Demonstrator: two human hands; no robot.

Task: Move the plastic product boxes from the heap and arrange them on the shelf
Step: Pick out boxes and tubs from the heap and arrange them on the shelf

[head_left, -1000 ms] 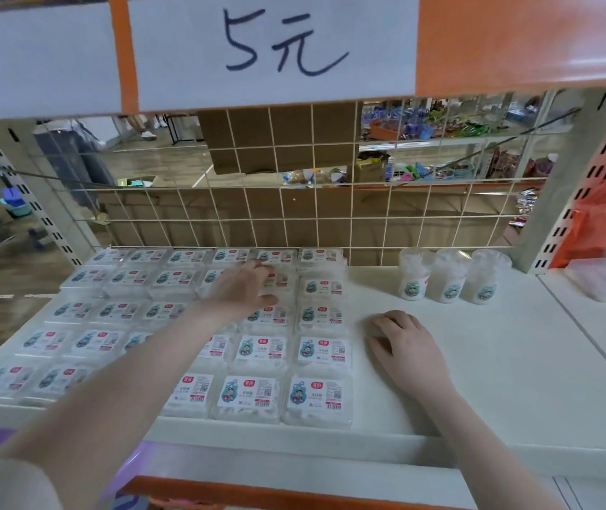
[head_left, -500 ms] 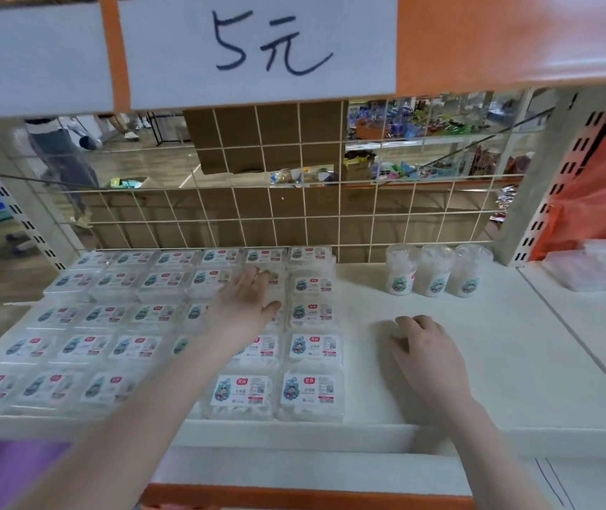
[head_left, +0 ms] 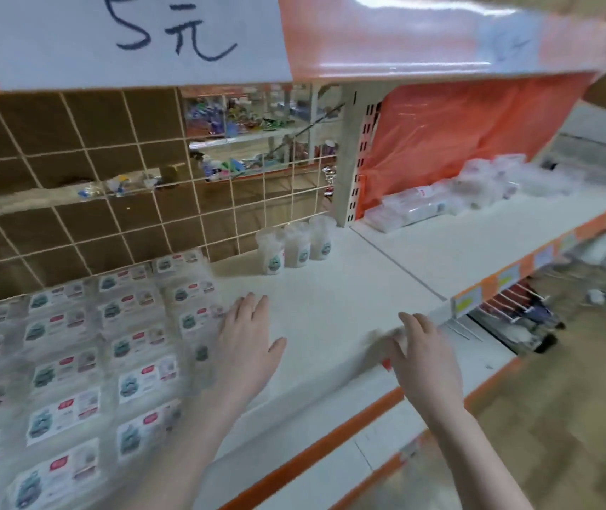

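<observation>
Matt white shelf (head_left: pixel 331 300); clear glossy plastic boxes (head_left: pixel 139 347) with paper labels; translucent plastic cups (head_left: pixel 294 248); thin metal wire grid (head_left: pixel 117 200); glossy orange trim (head_left: pixel 423 42); white paper sign (head_left: pixel 128 35); shiny orange plastic sheet (head_left: pixel 459 130).

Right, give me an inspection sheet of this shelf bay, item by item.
Surface: white shelf, bare stretch right of the stock.
Job's things: labelled plastic boxes laid flat in rows on the left; loose heap of clear boxes in the next bay, by the orange sheet.
Clutter: three round tubs at the back.
Grippers: left hand open, flat at the edge of the rows; right hand open, empty, near the front edge.
Cables: nothing seen.
Surroundings: wire grid back, handwritten price sign above, blurred aisle floor.
</observation>
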